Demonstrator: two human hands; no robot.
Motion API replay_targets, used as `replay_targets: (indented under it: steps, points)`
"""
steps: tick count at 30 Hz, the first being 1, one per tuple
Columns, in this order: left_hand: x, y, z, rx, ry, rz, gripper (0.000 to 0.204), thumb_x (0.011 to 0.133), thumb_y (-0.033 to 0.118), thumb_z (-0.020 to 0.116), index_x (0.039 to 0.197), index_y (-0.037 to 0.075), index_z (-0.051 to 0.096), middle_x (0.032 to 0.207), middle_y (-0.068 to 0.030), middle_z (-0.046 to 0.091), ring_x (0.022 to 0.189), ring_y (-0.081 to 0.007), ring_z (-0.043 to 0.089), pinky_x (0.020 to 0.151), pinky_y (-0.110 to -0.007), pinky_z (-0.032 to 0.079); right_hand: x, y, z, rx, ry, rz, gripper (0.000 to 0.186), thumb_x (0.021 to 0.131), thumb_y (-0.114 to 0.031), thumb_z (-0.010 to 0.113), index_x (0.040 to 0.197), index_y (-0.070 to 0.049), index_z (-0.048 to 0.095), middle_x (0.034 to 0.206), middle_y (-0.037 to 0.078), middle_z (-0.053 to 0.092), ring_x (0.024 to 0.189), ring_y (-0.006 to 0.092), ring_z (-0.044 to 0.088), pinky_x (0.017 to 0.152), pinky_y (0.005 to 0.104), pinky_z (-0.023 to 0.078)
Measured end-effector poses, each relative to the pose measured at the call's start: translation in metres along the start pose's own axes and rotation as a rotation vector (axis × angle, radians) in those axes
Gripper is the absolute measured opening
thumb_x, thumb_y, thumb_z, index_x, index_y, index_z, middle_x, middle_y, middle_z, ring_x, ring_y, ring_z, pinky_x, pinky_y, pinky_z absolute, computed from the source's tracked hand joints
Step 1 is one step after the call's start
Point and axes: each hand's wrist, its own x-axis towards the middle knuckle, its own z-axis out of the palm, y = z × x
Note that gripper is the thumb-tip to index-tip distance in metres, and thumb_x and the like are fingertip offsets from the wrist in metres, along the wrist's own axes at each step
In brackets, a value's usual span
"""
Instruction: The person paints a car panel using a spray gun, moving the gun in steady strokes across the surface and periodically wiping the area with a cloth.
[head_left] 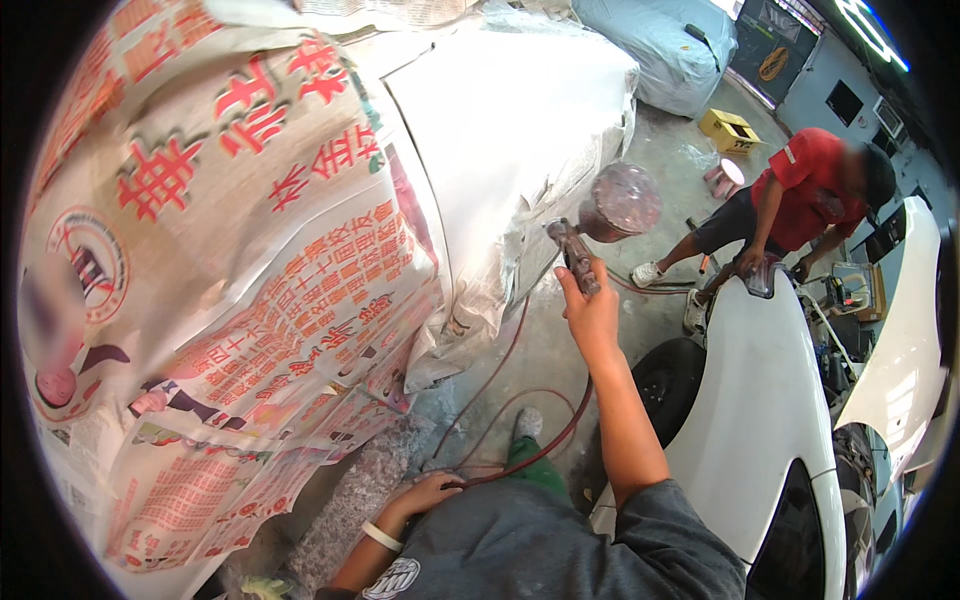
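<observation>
Spray gun (pixel 573 252) sits near the right edge of the white panel (pixel 510 110), right hand (pixel 593 312) fingers wrapped round it, apparently keeping the cup (pixel 622 200) level, left hand (pixel 430 493) closed on the hose (pixel 530 462), likely controlling slack.

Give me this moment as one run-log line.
right hand: gripping spray gun | left hand: holding red hose | white panel: ahead-left of gun | co-worker: beside white car
</observation>
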Motion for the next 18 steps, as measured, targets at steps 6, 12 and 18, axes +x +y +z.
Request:
replay_targets:
  steps: [6,12,18]
  points:
    - [0.098,0.109,-0.011,-0.176,-0.051,0.062,0.042,0.099,0.025,0.058,0.133,0.000,0.056,0.124,-0.0137,0.063,0.116,-0.0224,0.058,0.100,-0.033,0.043,-0.007,-0.011,-0.017,0.115,-0.161,-0.009,0.040,0.089,-0.030,0.073,0.112,-0.002,0.057,0.086,0.022,0.069,0.082,0.0422,0.067,0.066,0.0436,0.050]
    - [0.173,0.232,-0.033,-0.672,0.151,0.341,0.035,0.097,0.014,0.061,0.129,0.000,0.055,0.118,-0.0067,0.064,0.112,-0.0155,0.058,0.096,-0.030,0.046,-0.014,-0.017,-0.026,0.033,-0.493,-0.230,0.034,0.085,-0.017,0.075,0.110,-0.002,0.058,0.088,0.020,0.069,0.082,0.0380,0.069,0.067,0.0388,0.052]
    - [0.220,0.268,-0.028,-0.823,0.167,0.332,0.028,0.097,0.013,0.062,0.122,0.001,0.060,0.117,-0.0040,0.065,0.108,-0.0129,0.059,0.094,-0.030,0.047,0.026,-0.008,-0.042,0.165,-0.544,-0.257,0.034,0.085,-0.016,0.076,0.110,-0.001,0.058,0.087,0.020,0.069,0.081,0.0361,0.069,0.069,0.0382,0.051]
